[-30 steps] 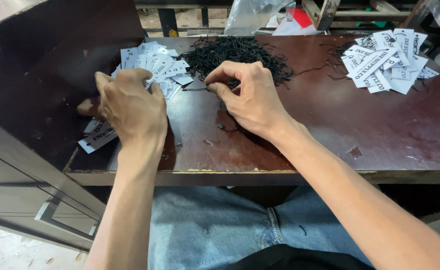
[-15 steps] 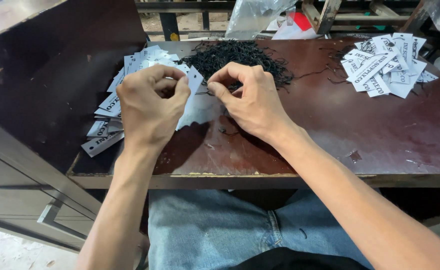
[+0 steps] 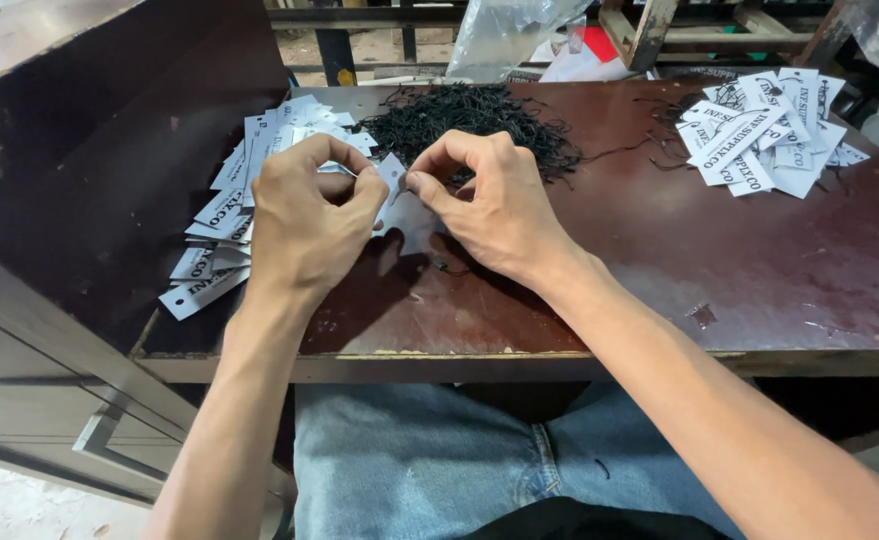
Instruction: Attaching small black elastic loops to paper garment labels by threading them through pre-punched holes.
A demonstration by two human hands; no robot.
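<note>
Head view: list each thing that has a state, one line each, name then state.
left hand: raised over the table, fingers pinched on the white tag
right hand: raised, fingertips pinched at the tag's edge
white tag: held between both hands
black strings: loose tangled heap
left tag pile: spread, overlapping
right tag pile: scattered, strings attached
table: worn, scuffed

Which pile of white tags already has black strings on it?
The far-right pile: black loops trail from its tags. The left pile beside the left hand shows none.
</note>
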